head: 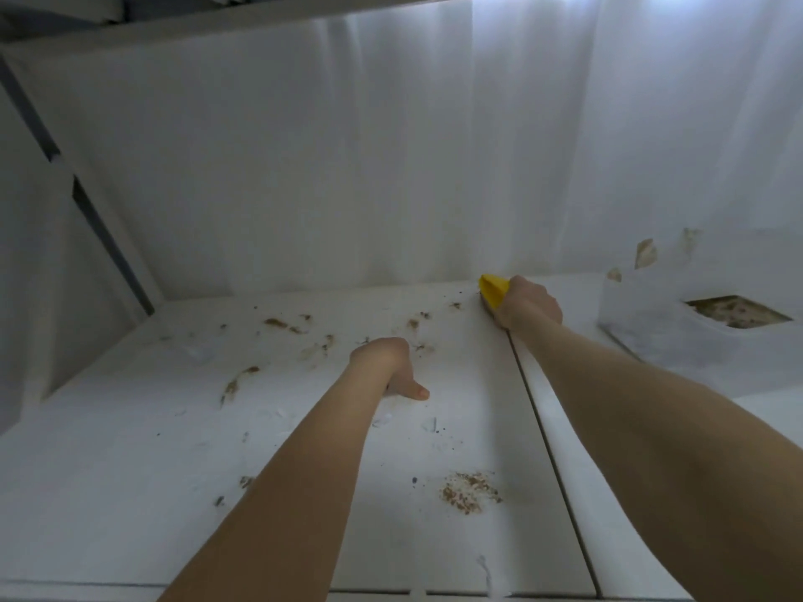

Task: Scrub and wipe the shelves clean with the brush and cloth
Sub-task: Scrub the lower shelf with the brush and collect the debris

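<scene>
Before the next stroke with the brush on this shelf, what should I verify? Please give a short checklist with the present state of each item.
1. Grip of the right hand on the brush: ok.
2. The brush sits at the back edge of the shelf: ok.
3. The left hand rests on the shelf, apart from the brush: ok.
4. The brown stains gone: not ok, many remain.
5. A cloth ready for wiping: cannot tell, none in view.
6. The curtain clear of the brush: cannot tell, they are very close.

A white shelf [130,493], split by a dark seam [547,427], carries brown smears [284,324] across its back half (some streaked, some mere specks) and a crumb patch [469,493] near the front edge.
</scene>
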A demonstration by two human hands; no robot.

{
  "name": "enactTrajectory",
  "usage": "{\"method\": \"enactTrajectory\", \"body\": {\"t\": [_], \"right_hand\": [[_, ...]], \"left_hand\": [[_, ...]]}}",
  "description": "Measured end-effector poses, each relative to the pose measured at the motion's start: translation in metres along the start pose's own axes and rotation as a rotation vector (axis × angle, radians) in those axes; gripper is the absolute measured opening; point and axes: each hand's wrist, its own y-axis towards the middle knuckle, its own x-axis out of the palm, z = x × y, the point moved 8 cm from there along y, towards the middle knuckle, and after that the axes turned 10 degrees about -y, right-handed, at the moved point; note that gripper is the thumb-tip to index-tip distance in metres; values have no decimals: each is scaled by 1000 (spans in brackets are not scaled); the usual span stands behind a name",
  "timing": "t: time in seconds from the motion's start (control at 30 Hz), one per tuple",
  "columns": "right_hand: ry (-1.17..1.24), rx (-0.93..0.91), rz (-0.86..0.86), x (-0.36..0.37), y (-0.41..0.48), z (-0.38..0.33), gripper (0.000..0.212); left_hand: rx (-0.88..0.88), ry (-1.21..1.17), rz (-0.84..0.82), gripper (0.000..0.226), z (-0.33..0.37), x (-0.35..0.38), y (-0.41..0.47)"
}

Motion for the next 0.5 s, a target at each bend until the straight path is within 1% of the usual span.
{"method": "enactTrajectory", "body": {"t": [0.1, 0.2, 0.3, 0.43, 0.5], "right_hand": [[46, 34, 50, 2, 9, -9, 41], [59, 9, 67, 8, 18, -25, 42], [-17, -72, 45, 16, 21, -52, 35], [-156, -224, 34, 27, 3, -87, 40], [-255, -316, 55, 32, -13, -100, 34]], "left_hand": [[0, 11, -2, 95, 2, -3, 2], [9, 43, -2, 93, 5, -4, 4], [27, 68, 11, 85, 6, -5, 4], [18, 70, 9, 84, 4, -5, 4], [10, 69, 16, 83, 3, -4, 4]]}}
